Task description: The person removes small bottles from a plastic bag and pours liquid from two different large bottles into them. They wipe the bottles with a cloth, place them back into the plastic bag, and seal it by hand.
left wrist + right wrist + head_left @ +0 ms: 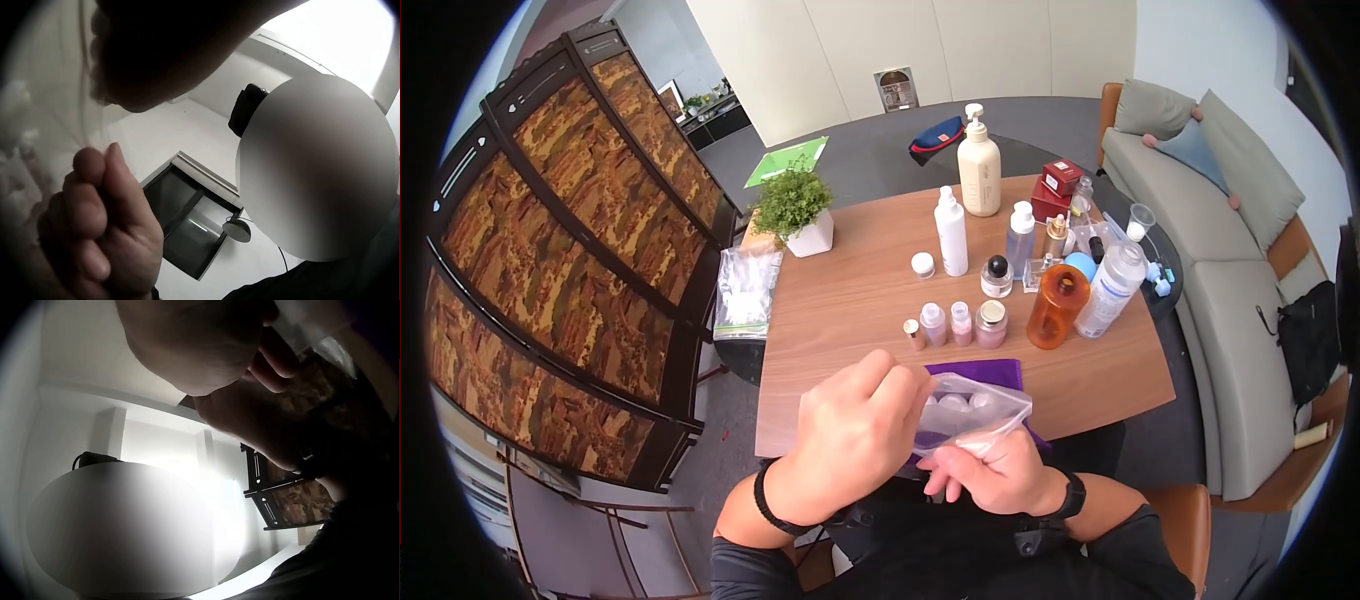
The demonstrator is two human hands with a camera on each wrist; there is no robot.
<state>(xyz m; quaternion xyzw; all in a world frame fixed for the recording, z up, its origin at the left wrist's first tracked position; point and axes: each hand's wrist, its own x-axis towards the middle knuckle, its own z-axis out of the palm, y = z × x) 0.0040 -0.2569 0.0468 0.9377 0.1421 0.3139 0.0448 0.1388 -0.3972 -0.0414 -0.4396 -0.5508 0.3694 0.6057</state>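
A clear plastic zip bag with several small pale rounded things inside is held up over the near edge of the table. My left hand, fingers curled, grips the bag's left edge. On the other side my right hand pinches the bag's near edge between thumb and fingers. In the left wrist view the right hand shows thumb against forefinger at the plastic, while the left hand is a dark shape above. Below the bag lies a flat purple pouch or sheet, partly hidden.
Beyond the bag stand small pink bottles, an amber bottle, a clear bottle and a tall cream pump bottle. A potted plant and another plastic bag are at the left of the wooden table.
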